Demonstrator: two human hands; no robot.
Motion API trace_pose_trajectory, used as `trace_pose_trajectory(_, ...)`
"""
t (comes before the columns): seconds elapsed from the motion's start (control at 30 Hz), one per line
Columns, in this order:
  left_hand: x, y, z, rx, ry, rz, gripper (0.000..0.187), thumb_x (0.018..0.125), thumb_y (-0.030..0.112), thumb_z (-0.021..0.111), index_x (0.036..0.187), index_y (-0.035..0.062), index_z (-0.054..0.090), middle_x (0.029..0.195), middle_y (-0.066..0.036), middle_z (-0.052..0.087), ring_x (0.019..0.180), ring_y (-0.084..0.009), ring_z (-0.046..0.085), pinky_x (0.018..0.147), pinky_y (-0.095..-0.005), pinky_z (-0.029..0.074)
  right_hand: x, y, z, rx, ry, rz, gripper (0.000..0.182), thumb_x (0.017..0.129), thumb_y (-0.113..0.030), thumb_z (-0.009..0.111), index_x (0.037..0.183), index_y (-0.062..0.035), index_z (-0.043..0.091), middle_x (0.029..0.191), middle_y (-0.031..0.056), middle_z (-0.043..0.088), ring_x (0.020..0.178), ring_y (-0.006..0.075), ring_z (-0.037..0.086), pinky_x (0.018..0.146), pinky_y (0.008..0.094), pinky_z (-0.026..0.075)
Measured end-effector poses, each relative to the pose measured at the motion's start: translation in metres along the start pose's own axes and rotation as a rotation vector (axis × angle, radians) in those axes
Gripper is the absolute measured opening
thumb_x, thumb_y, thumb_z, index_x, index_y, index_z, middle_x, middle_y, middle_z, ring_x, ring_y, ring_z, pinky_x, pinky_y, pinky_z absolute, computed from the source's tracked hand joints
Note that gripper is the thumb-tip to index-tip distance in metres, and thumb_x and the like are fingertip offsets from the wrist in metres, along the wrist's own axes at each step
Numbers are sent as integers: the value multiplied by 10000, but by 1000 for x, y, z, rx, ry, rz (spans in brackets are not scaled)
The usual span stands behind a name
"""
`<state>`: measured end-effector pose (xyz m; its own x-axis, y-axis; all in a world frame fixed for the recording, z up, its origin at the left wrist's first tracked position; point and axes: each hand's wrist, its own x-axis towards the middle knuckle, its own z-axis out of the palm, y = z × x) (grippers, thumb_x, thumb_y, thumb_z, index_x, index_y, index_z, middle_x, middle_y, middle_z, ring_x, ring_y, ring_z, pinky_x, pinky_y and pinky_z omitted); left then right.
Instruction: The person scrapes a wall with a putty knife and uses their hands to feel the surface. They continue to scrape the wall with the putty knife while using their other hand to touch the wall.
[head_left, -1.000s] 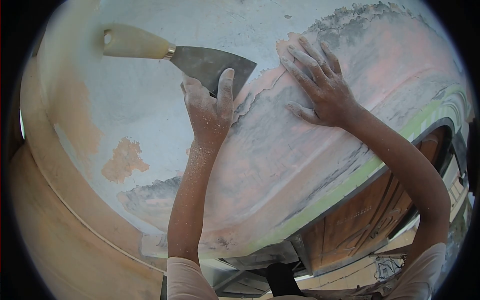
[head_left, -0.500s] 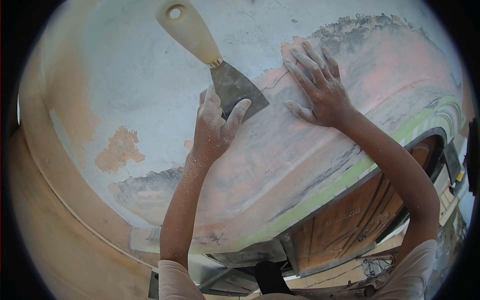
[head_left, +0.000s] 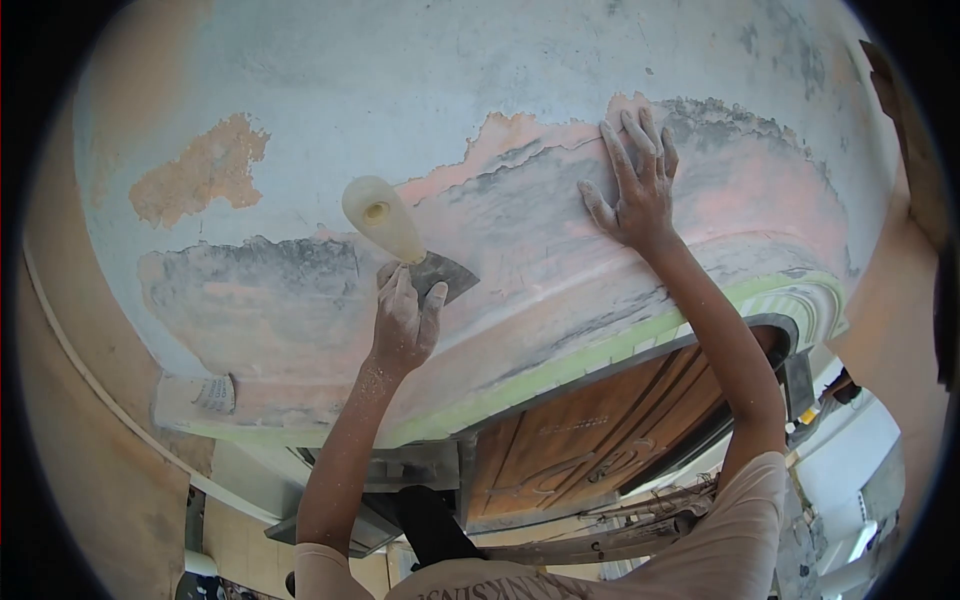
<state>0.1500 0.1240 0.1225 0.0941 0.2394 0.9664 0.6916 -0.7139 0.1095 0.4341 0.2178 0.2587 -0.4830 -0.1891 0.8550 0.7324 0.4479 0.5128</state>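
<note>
My left hand, dusted white, pinches the grey metal blade of a putty knife between thumb and fingers. The knife's cream handle points up and left, away from the palm. Behind it is a wall with pale blue-white paint and a long stripped band of pink and grey. My right hand lies flat on that band with fingers spread, the fingertips near the ragged upper paint edge. It holds nothing.
Below the band runs a light green moulding over a carved wooden door. A printed piece of paper sits on the ledge at lower left. A peeled tan patch shows at upper left.
My view has shifted over the wall. The left hand and putty knife have come lower, over the stripped band, and the handle looks shorter. The right hand stays near the same spot.
</note>
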Motion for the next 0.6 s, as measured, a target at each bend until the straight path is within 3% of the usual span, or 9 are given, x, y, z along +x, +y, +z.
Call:
trace_pose_trajectory(0.27, 10, 12, -12, 0, -123, -85, 223, 851, 110, 564, 935, -92, 520, 847, -220, 556, 840, -414, 502, 829, -463, 361, 2, 0, 1, -8, -2, -11, 624, 784, -394, 650, 1310, -103, 483, 1356, 143, 379, 1339, 354, 272, 1080, 551, 165)
trace_pose_trajectory(0.6, 14, 21, -7, 64, -88, -23, 178, 825, 83, 569, 913, -64, 522, 840, -204, 557, 802, -381, 513, 790, -453, 340, 2, 3, 1, 19, 2, -13, 605, 783, -401, 653, 1293, -111, 500, 1348, 138, 382, 1334, 347, 279, 1078, 550, 165)
